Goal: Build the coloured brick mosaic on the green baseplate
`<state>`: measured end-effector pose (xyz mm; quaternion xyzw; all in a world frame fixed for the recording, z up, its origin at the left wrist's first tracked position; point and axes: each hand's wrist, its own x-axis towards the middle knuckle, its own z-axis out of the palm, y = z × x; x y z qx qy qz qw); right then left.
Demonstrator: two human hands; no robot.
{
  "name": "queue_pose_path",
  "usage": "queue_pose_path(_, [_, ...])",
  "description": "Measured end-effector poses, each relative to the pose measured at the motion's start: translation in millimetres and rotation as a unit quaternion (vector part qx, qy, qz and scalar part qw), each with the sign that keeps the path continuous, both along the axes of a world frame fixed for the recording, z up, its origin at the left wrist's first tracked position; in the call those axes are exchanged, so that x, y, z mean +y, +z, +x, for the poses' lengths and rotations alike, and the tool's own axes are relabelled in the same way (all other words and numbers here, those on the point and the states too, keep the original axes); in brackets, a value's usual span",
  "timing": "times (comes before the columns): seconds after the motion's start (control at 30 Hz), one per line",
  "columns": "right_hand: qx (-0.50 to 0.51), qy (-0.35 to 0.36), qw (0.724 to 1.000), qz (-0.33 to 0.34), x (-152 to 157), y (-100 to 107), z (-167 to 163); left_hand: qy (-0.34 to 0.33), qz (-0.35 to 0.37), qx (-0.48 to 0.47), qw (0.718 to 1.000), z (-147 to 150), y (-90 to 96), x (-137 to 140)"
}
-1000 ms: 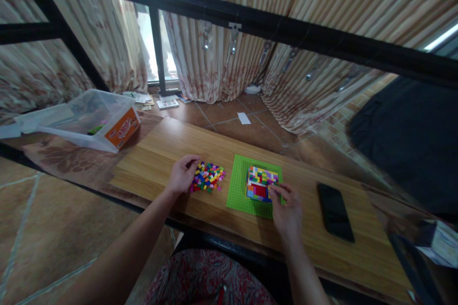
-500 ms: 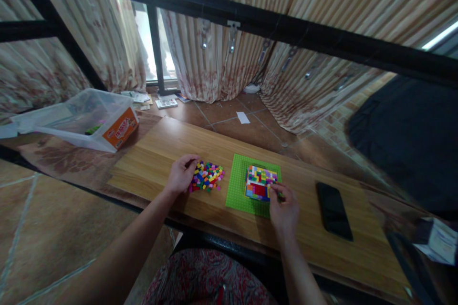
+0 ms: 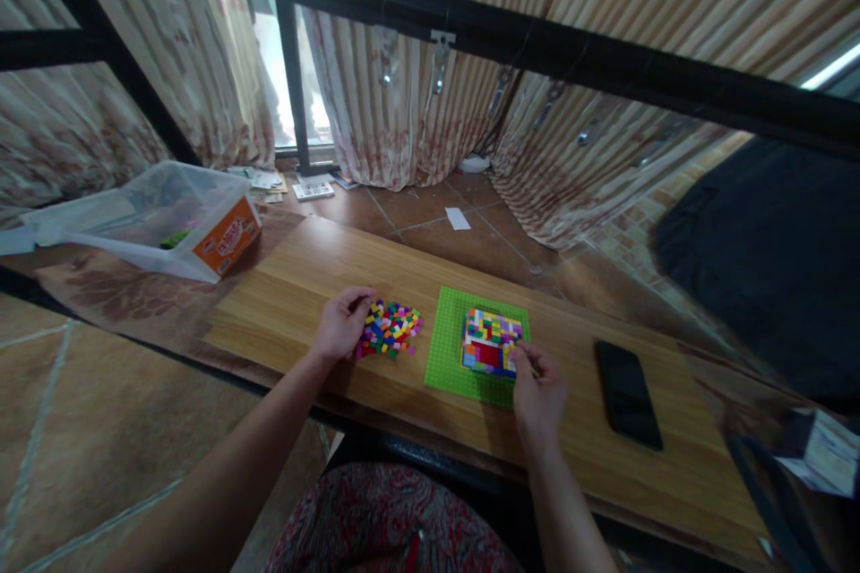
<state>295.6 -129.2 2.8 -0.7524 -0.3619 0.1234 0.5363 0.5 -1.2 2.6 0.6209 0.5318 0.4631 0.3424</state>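
Observation:
My left hand rests at the left edge of a pile of small, many-coloured toy bricks. Its fingers are curled in with thumb and forefinger close together; whatever they hold is too small to make out. On a green studded baseplate sits a low block built of coloured bricks, with a red patch near its front. My right hand is at the right front corner of this build, fingertips pinched against its edge. Any piece between those fingertips is hidden.
A black phone lies to the right on the wooden table board. At the left stands a clear plastic box with an orange label. A dark metal rail runs across in front of the curtains.
My right hand has shifted slightly right, from the top of the build to its right edge. My left hand stays beside the pile.

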Motion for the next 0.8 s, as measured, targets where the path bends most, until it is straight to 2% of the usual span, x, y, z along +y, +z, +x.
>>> queue_pose_path(0.4, [-0.021,-0.018,0.999,-0.030,7.9,-1.3,-2.1,0.005,-0.009,-0.013,1.000,1.0,0.6,-0.9])
queue_pose_path(0.8, [-0.040,-0.018,0.999,-0.004,9.2,-6.0,-3.4,0.003,-0.015,-0.022,1.000,1.6,0.6,-1.1])
